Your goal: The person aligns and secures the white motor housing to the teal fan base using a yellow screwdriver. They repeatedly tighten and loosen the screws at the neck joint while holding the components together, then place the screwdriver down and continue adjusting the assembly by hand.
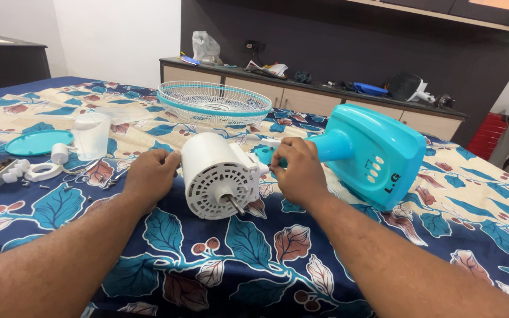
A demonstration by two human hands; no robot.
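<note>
Bracing the white fan motor housing (219, 175) near the bed's front edge, your left hand (150, 176) cups its rear while your right hand (297, 171) pinches the neck joint toward the turquoise base (378, 154). Expect rigid, smooth plastic, motor-heavy; hold the housing, not the bare shaft (234, 204).

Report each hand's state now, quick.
Left hand: closed on the side of the white motor housing.
Right hand: fingers pinched at the housing's other side, beside the teal stand; what it pinches cannot be told.
</note>
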